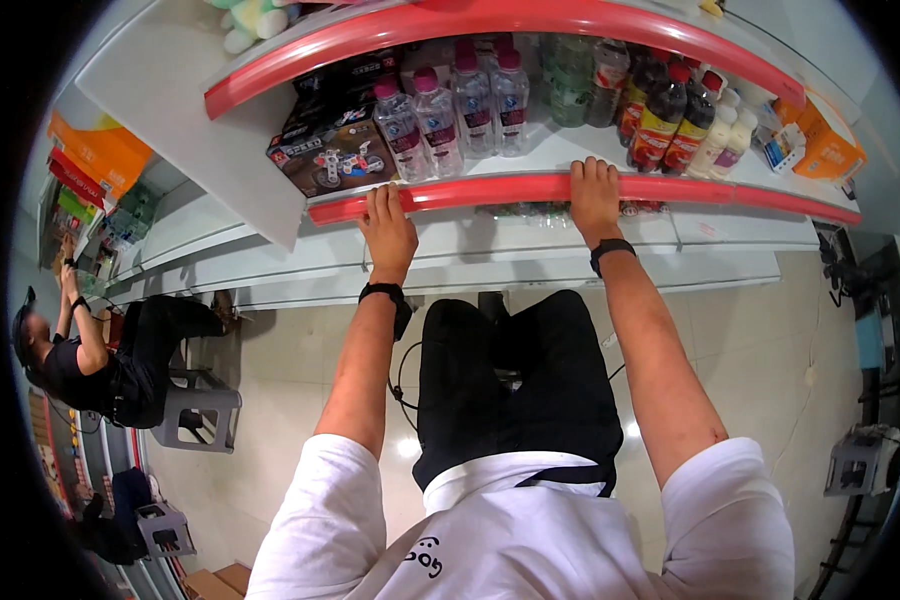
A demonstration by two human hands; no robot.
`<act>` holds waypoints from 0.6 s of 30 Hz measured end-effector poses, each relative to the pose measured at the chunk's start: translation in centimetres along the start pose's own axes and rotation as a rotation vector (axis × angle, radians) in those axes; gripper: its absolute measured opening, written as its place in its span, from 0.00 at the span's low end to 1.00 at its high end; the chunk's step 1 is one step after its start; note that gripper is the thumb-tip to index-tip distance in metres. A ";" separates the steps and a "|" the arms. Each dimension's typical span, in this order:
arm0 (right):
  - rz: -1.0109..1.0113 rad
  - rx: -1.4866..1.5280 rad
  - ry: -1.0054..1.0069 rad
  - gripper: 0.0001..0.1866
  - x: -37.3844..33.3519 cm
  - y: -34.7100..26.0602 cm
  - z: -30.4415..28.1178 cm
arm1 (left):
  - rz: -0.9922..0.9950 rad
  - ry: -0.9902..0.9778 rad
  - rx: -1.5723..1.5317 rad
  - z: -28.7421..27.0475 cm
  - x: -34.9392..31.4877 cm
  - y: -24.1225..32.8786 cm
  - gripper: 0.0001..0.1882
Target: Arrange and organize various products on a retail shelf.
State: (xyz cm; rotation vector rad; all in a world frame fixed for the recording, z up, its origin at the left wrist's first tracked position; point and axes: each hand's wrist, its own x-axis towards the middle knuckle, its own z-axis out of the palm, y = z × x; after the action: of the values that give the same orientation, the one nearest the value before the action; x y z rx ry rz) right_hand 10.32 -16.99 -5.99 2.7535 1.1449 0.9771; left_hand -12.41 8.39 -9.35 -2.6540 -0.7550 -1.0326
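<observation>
My left hand (388, 236) rests on the red edge strip (490, 191) of a white shelf, its fingers laid flat over the top. To the right, my right hand (596, 203) lies on the same strip with fingers stretched forward. Neither holds an item. Just beyond my left hand stand several clear bottles with pink caps (436, 130) and a dark toy box (334, 160) picturing a vehicle. Dark bottles with red caps and yellow labels (658, 118) are beyond my right hand, beside white milky bottles (717, 140).
Green-tinted bottles (570, 82) stand further back. An orange box (823, 143) sits at the shelf's right end. Above runs another red-edged shelf (510, 16). At left, a person in black (100, 365) sits on a grey stool (200, 412); another grey stool (856, 464) is at right.
</observation>
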 end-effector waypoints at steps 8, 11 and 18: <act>0.006 0.022 0.077 0.11 -0.1 0.0 0.3 | 0.019 -0.013 -0.003 0.3 0.0 -0.5 0.39; 0.016 0.024 0.055 0.12 -0.1 0.0 0.1 | 0.003 -0.030 0.012 0.2 0.0 -0.4 0.38; 0.028 0.022 0.027 0.12 0.0 0.1 -0.1 | 0.026 -0.019 0.076 0.5 0.8 -0.4 0.32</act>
State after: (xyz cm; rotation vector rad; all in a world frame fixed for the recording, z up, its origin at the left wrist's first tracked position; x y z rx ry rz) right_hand 10.26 -17.09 -5.92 2.7898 1.1307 1.0141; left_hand -11.85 9.23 -9.14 -2.6055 -0.7458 -0.9547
